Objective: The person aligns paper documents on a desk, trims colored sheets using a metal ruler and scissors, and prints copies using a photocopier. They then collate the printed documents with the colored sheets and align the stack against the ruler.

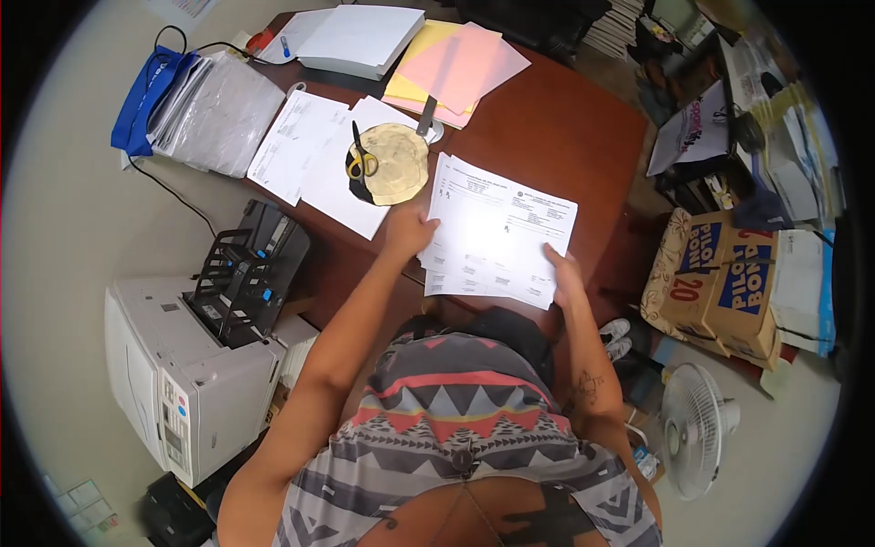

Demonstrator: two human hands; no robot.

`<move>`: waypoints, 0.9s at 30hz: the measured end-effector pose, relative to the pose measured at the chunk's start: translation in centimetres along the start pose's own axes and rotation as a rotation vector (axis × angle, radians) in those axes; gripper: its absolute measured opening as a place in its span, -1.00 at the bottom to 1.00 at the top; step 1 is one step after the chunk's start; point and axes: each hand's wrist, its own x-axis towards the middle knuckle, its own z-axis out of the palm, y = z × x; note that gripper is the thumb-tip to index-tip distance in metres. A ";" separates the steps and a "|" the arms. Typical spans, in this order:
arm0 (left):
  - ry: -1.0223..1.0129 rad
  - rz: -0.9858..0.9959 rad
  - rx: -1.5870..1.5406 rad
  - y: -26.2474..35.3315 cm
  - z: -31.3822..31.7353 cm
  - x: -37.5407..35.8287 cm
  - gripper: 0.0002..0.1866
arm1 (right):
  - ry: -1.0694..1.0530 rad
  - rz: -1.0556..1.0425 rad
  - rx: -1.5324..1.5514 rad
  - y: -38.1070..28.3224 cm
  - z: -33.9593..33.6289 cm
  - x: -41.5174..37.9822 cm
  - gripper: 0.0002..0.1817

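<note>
A small stack of printed paper forms [488, 239] is held over the near edge of the brown desk. My left hand [412, 232] grips the stack's left edge, with fingers closed and partly hidden. On the right edge, my right hand [566, 275] pinches the sheets with its thumb on top. The sheets are slightly fanned, with lower ones showing along the bottom. Just beyond my left hand lies a round, pale yellow disc-shaped object [401, 164]. Scissors [363, 162] with yellow and black handles rest on its left side.
White sheets [296, 146] lie left on the brown desk [565, 118]. At the back are a thick paper stack [360, 41] and pink sheets [469, 68]. A printer [196, 365] stands left; a cardboard box [715, 283] and a fan [693, 428] stand right.
</note>
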 end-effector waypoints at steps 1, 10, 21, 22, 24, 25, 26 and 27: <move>-0.008 -0.003 -0.004 -1.1 0.4 0.0 -0.70 | 0.003 -0.031 -0.099 0.5 -0.6 0.5 -0.55; -0.536 -0.759 -0.877 -5.4 -3.8 -8.3 -0.17 | -0.063 0.178 0.029 -0.7 -2.2 0.4 -0.57; -0.301 -0.668 -1.213 1.7 8.3 -7.8 -0.48 | -0.112 0.073 0.228 2.8 0.4 -2.7 -0.58; -0.227 -0.650 -1.338 1.6 8.4 -7.5 -0.52 | -0.236 0.137 0.184 1.7 -0.4 -2.8 -0.59; -0.115 -0.658 -1.432 1.8 8.0 -6.7 -0.58 | -0.371 0.217 0.212 -0.9 -0.6 -3.5 -0.57; -0.115 -0.659 -1.433 1.4 7.7 -6.4 -0.58 | -0.371 0.218 0.211 -2.6 -0.3 -3.6 -0.57; -0.202 -0.622 -1.392 0.8 7.1 -6.3 -0.57 | -0.438 0.245 0.258 -4.5 -0.1 -3.3 -0.54; -0.289 -0.584 -1.350 0.3 6.6 -6.0 -0.56 | -0.505 0.271 0.305 -5.9 0.0 -2.6 -0.51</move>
